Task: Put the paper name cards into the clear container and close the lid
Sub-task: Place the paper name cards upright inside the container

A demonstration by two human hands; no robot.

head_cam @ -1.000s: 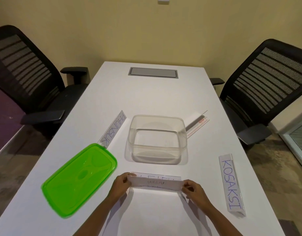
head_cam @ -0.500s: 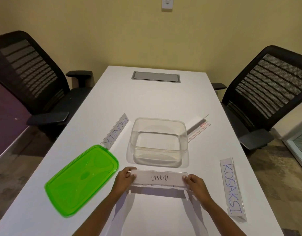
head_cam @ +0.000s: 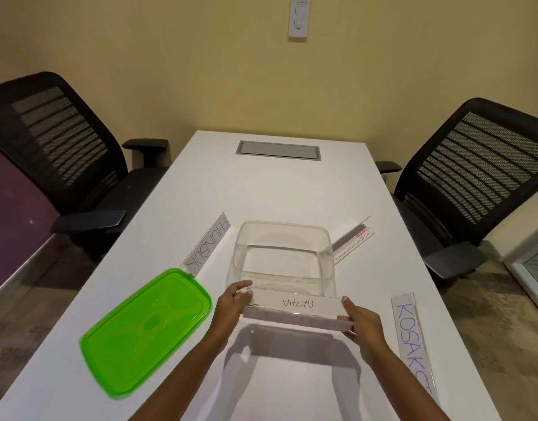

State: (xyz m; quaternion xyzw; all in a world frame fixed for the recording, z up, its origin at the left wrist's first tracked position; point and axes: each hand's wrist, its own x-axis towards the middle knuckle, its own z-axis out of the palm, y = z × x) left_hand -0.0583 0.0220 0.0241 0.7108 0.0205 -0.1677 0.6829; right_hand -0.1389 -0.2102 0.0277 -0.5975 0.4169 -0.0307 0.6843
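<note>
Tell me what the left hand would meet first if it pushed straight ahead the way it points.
Probably the near wall of the clear container, just beyond the left hand gripping the ALPHA card; depth is hard to judge from one view.

White table [head_cam: 274, 189] holds clear container [head_cam: 284, 253], green lid [head_cam: 146, 332], name cards [head_cam: 208, 245].

A name card marked ALPHA [head_cam: 296, 311] is held up off the white worktop [head_cam: 270, 189] by the left hand [head_cam: 233, 303] at one end and the right hand [head_cam: 360, 323] at the other, just in front of the clear container [head_cam: 284, 256]. The green lid [head_cam: 146, 329] is laid flat to the left, with the PHUNSUK card [head_cam: 208, 246] just behind it. The KOSAKSI card [head_cam: 412, 338] is seen on the right, and one more card [head_cam: 352, 237] is leaned beside the container's far right corner.
</note>
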